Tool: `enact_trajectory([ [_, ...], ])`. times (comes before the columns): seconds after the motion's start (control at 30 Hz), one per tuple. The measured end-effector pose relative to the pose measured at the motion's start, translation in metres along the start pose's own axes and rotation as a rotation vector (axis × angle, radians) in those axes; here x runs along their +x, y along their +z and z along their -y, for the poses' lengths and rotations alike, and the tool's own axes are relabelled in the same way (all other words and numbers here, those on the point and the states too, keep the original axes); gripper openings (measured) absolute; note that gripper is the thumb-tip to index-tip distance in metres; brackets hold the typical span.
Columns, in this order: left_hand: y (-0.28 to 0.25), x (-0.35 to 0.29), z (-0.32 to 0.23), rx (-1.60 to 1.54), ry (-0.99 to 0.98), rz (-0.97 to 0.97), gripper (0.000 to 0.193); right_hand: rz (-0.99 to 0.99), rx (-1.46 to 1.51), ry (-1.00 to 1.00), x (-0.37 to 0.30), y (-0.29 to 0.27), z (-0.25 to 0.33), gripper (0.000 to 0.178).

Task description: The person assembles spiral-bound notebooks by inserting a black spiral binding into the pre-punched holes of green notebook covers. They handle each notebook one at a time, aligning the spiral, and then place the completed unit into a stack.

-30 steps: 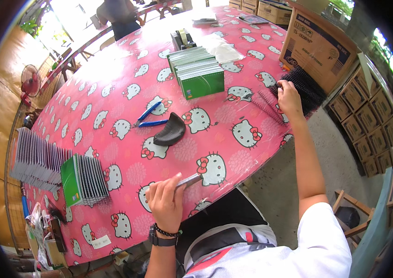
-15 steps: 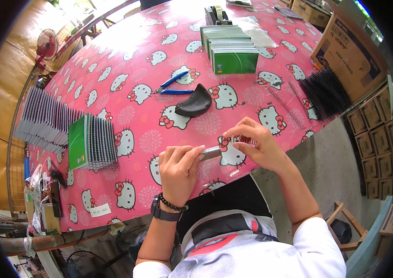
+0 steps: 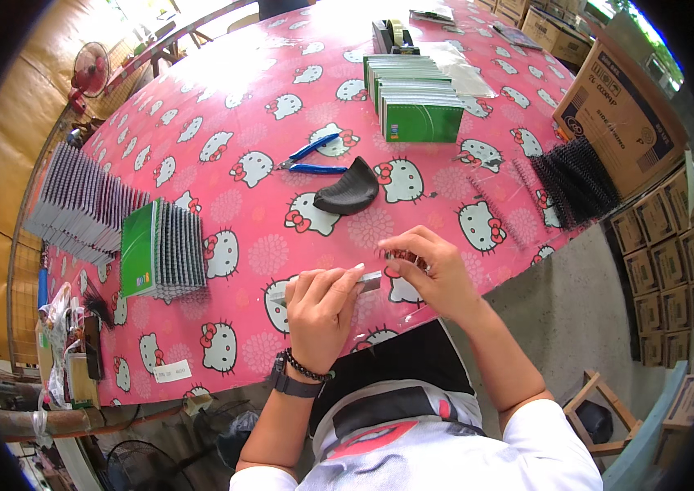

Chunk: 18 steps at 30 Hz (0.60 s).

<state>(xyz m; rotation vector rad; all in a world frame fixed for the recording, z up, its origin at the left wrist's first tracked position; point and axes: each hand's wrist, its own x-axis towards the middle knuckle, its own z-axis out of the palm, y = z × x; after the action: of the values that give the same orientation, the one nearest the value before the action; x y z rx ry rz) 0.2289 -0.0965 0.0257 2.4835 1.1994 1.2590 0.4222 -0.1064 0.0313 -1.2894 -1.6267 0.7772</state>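
Most of a thin grey piece (image 3: pixel 370 283) is covered by the left hand (image 3: pixel 319 307), so its kind cannot be told. A dark coil (image 3: pixel 400 257) is partly hidden by the right hand's (image 3: pixel 435 270) fingers. The counter's (image 3: pixel 217 75) far side is washed out by glare. A dark shape (image 3: pixel 283 8) is cut off by the upper edge. Print on a white slip (image 3: pixel 172 371) is too small to be read.

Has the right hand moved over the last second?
Yes. The right hand was at the black coil pile; it is now left of that pile and lower in the view, near the left hand.
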Motion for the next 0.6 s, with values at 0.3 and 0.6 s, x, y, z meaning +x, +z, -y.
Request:
enact_trajectory([
  [0.3, -0.004, 0.001, 0.001, -0.018, 0.015, 0.050, 0.018, 0.290, 0.036, -0.168, 0.005, -0.019, -0.002, 0.019],
  [0.6, -0.001, 0.005, -0.014, -0.034, -0.010, 0.164, 0.029, 0.378, 0.096, -0.031, 0.005, -0.018, 0.012, 0.034],
])
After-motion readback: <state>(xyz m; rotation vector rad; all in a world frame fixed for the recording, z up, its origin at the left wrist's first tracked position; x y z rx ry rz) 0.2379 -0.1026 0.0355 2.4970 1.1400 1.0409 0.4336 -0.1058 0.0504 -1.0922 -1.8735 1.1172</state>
